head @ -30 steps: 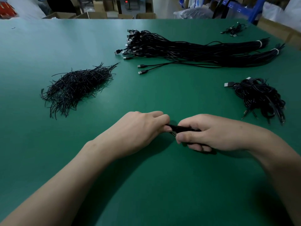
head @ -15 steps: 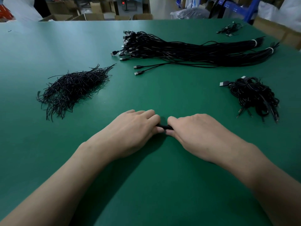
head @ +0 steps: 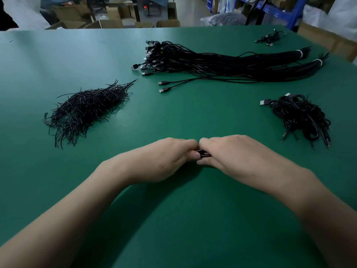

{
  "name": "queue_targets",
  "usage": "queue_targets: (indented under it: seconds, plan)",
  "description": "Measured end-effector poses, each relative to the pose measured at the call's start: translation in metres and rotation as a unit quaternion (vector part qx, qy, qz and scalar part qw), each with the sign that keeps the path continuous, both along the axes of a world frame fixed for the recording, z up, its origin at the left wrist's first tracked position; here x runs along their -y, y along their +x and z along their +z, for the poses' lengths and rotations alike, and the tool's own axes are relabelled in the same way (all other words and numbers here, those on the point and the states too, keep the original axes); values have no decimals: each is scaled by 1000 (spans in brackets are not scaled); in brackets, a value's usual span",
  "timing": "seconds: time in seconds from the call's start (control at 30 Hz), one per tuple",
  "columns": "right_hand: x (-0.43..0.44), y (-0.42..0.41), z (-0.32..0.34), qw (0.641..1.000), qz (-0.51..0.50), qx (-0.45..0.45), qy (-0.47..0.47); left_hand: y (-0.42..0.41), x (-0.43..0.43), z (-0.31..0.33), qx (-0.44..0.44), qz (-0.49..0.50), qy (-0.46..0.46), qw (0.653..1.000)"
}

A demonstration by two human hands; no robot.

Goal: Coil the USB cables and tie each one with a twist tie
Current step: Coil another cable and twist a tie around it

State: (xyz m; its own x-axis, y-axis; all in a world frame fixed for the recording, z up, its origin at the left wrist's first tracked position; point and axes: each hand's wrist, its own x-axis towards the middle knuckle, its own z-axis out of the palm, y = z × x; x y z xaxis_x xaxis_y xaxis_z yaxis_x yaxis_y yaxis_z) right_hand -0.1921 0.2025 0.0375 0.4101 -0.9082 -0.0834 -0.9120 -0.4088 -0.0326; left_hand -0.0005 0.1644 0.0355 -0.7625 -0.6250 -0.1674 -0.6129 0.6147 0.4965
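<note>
1. Flat matte green surface (head: 173,120). Fills most of the head view and carries every item below.

2. Left hand (head: 166,157). Near centre, knuckles up, fingers curled under, thumb tip pressed against item 4. Grasping.

3. Right hand (head: 229,151). Meets the left hand at the knuckles, with its fingers curled down over item 4. Grasping.

4. Small coiled black USB cable (head: 203,153). Only a short dark strip shows between the two hands. The rest is hidden under the palms. Whether a tie is on it, or whether it touches the surface, cannot be told.

5. Loose heap of thin black twist ties (head: 87,111). Left of centre, beyond the left hand and well apart from it. The strands fan out in many directions.

6. Long sheaf of uncoiled black USB cables (head: 222,62). Runs lengthwise from far centre to far right.
   - Metal-tipped plugs are clustered at its left end.
   - White bands (head: 300,53) are wrapped near its right ends.
   - Two separate plugs (head: 163,87) lie just in front of it.

7. Pile of coiled black cables (head: 301,117). Right side, beyond the right hand and apart from it. One plug juts out to the left.

8. Small cluster of black leads (head: 270,37). Far right corner of the surface.

9. Brown cardboard boxes (head: 110,23). Beyond the far edge of the surface.

10. Blue metal shelving frame (head: 280,14). Upper right background.
</note>
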Motion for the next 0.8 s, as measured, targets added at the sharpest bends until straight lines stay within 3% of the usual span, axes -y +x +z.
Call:
queue_targets:
  seconds: [0.07,0.13,0.2,0.27,0.33,0.43,0.57,0.63,0.8]
  plan:
    - [2,-6,3,998,-13,58,8,2,-1,-6,-29,11,-32,999]
    - [5,-14,6,981,-52,186,11,5,-1,-11,-81,45,-57,994]
    - [8,-22,6,926,-110,360,13,5,-3,-13,-187,114,-24,976]
    - [7,-23,4,849,-136,507,53,1,-5,-12,-338,172,86,921]
    - [5,-14,-4,791,-124,592,95,-5,-7,-12,-422,193,174,868]
    - [3,6,-16,745,-107,652,96,-16,-17,-15,-446,171,242,845]
    - [1,17,-23,699,-122,700,82,-19,-22,-20,-434,169,266,844]
    - [0,18,-23,687,-127,711,75,-17,-19,-21,-422,175,271,847]
    - [0,19,-23,673,-117,726,85,-12,-15,-22,-442,168,333,815]
